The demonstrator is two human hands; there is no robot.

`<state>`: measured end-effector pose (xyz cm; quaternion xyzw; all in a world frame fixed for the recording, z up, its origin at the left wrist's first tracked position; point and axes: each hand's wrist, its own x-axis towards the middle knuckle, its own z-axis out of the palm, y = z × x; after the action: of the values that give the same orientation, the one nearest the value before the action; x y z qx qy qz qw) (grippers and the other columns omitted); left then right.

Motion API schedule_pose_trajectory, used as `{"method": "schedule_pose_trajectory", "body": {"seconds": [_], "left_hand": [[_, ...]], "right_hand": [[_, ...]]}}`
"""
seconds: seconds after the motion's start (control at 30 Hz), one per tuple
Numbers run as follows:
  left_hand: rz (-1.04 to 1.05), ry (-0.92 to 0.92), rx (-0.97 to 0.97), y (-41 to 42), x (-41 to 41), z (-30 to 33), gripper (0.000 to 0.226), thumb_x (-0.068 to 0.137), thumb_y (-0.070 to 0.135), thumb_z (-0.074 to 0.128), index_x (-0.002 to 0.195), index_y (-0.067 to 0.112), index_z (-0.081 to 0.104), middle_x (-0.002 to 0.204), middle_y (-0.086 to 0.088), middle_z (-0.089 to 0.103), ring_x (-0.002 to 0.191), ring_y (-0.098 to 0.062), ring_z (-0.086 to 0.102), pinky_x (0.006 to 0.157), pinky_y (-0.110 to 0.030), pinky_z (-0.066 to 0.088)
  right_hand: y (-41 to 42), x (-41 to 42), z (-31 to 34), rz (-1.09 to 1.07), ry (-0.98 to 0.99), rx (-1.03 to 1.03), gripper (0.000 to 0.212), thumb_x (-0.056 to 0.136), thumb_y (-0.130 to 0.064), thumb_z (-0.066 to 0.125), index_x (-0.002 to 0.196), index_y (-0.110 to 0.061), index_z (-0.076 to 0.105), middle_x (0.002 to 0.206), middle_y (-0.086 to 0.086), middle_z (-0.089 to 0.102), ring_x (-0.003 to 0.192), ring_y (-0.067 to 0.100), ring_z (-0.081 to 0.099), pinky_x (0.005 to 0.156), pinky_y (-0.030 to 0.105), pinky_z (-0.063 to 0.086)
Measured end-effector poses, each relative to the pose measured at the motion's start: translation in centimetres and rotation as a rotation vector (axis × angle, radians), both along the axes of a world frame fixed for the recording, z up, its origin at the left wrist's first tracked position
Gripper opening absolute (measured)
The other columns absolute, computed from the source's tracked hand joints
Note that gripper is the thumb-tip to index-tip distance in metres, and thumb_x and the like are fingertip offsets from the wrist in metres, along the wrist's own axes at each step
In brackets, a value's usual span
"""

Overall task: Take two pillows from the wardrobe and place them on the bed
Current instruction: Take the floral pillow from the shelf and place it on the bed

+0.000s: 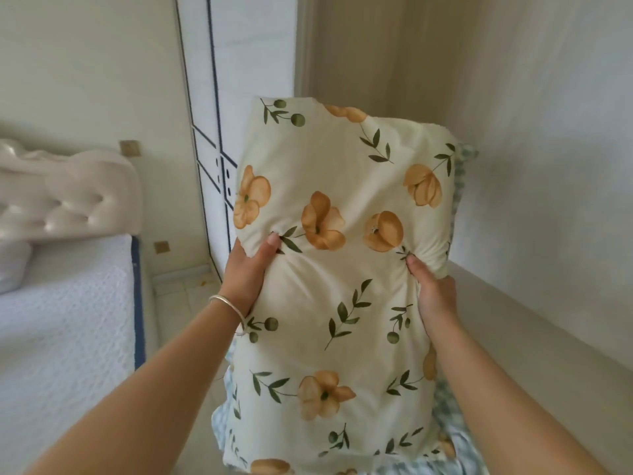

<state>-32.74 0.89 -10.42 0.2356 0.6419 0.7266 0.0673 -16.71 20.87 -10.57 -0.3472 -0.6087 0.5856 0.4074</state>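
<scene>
Carrying pillows (335,269) upright at mid-frame, well apart from the bed (65,320) lying at nine o'clock. Left hand (248,269) clenched on the front pillow's edge at nine o'clock of it, thumb dug into the floral cover; right hand (435,296) clenched likewise at three o'clock, fabric puckered under each thumb. Behind the floral pillow, a blue-checked edge (462,173) peeking out along the right side and bottom: probably the second pillow, pinned between fingers hidden at the back, though cannot tell for sure. Wardrobe (219,97) standing at twelve o'clock, beyond the load.

Doing this step well, by judgement: keep both grips level and squeezed inward so the rear piece cannot slip down; turn toward nine o'clock with the stack kept clear of the wardrobe; lower flat onto the mattress near the headboard (61,190), beside the white cushion (13,265), then let go and separate the two side by side.
</scene>
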Motion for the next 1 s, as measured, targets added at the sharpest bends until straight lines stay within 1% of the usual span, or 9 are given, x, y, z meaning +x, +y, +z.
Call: {"method": "schedule_pose_trajectory", "body": {"seconds": [0.07, 0.17, 0.27, 0.43, 0.5, 0.6, 0.67, 0.8, 1.0], "left_hand": [[0.072, -0.013, 0.008, -2.7, -0.3, -0.5, 0.071, 0.058, 0.067, 0.057, 0.118, 0.029, 0.056, 0.111, 0.011, 0.064, 0.104, -0.009, 0.06, 0.093, -0.033, 0.046], [0.178, -0.031, 0.01, -6.6, -1.2, -0.8, 0.069, 0.06, 0.068, 0.054, 0.118, 0.031, 0.055, 0.116, 0.006, 0.064, 0.106, -0.013, 0.06, 0.095, -0.035, 0.047], [0.299, -0.028, -0.008, -10.4, -3.4, -1.3, 0.084, 0.061, 0.071, 0.05, 0.129, 0.021, 0.052, 0.123, -0.001, 0.063, 0.111, -0.018, 0.06, 0.095, -0.035, 0.048], [0.468, -0.096, 0.005, -16.1, -7.6, -2.5, 0.091, 0.061, 0.077, 0.046, 0.134, 0.023, 0.047, 0.129, -0.001, 0.059, 0.118, -0.02, 0.055, 0.105, -0.045, 0.041], [0.498, -0.107, 0.017, -18.0, -9.5, -2.7, 0.089, 0.061, 0.075, 0.046, 0.134, 0.024, 0.048, 0.129, -0.001, 0.059, 0.117, -0.02, 0.055, 0.105, -0.044, 0.041], [0.546, -0.117, 0.028, -20.7, -12.5, -3.2, 0.085, 0.063, 0.073, 0.048, 0.133, 0.025, 0.049, 0.128, 0.0, 0.06, 0.116, -0.019, 0.056, 0.104, -0.043, 0.042], [0.58, -0.129, 0.028, -22.4, -14.7, -3.7, 0.082, 0.065, 0.072, 0.051, 0.132, 0.025, 0.05, 0.127, -0.001, 0.061, 0.115, -0.02, 0.057, 0.103, -0.044, 0.043], [0.636, -0.141, 0.001, -24.9, -19.6, -4.7, 0.085, 0.064, 0.075, 0.052, 0.133, 0.026, 0.049, 0.127, 0.001, 0.061, 0.117, -0.02, 0.056, 0.103, -0.046, 0.043], [0.746, -0.137, -0.024, -26.7, -28.3, -6.0, 0.063, 0.084, 0.057, 0.048, 0.136, 0.021, 0.046, 0.125, 0.001, 0.059, 0.116, -0.018, 0.054, 0.101, -0.036, 0.042]], "right_hand": [[-1.9, -1.7, -0.5, 0.038, 0.012, -0.022, 0.026, 0.085, -0.029, 0.068, 0.103, -0.011, 0.063, 0.098, 0.003, 0.064, 0.087, 0.019, 0.06, 0.078, 0.026, 0.043], [-4.8, -5.0, -1.1, 0.106, 0.025, -0.011, 0.018, 0.086, -0.027, 0.067, 0.095, -0.013, 0.063, 0.098, 0.004, 0.063, 0.086, 0.019, 0.06, 0.076, 0.024, 0.043], [-7.8, -8.9, -1.6, 0.179, 0.045, -0.003, 0.031, 0.086, -0.028, 0.068, 0.108, -0.008, 0.062, 0.103, 0.004, 0.064, 0.093, 0.019, 0.059, 0.081, 0.025, 0.042], [-12.7, -16.3, -2.4, 0.315, 0.005, 0.061, 0.017, 0.088, -0.027, 0.066, 0.102, -0.019, 0.062, 0.087, -0.011, 0.062, 0.094, 0.017, 0.059, 0.082, 0.025, 0.042], [-14.4, -19.3, -2.8, 0.36, -0.018, 0.088, 0.019, 0.088, -0.031, 0.065, 0.102, -0.018, 0.063, 0.089, -0.006, 0.063, 0.095, 0.019, 0.059, 0.084, 0.027, 0.043], [-16.5, -24.0, -3.7, 0.414, -0.084, 0.105, 0.033, 0.089, -0.041, 0.061, 0.108, -0.014, 0.061, 0.098, 0.002, 0.063, 0.094, 0.022, 0.058, 0.086, 0.033, 0.045], [-18.0, -27.2, -4.3, 0.463, -0.123, 0.118, 0.037, 0.091, -0.043, 0.056, 0.113, -0.013, 0.06, 0.103, 0.004, 0.063, 0.095, 0.022, 0.057, 0.086, 0.032, 0.044], [-20.7, -33.9, -5.6, 0.498, -0.168, 0.134, 0.039, 0.093, -0.043, 0.051, 0.119, -0.015, 0.058, 0.111, 0.008, 0.064, 0.106, 0.027, 0.059, 0.093, 0.036, 0.046], [-22.6, -45.3, -7.3, 0.587, -0.174, 0.129, 0.041, 0.095, -0.042, 0.048, 0.125, -0.014, 0.056, 0.119, 0.008, 0.063, 0.109, 0.026, 0.057, 0.088, 0.03, 0.041]]}}
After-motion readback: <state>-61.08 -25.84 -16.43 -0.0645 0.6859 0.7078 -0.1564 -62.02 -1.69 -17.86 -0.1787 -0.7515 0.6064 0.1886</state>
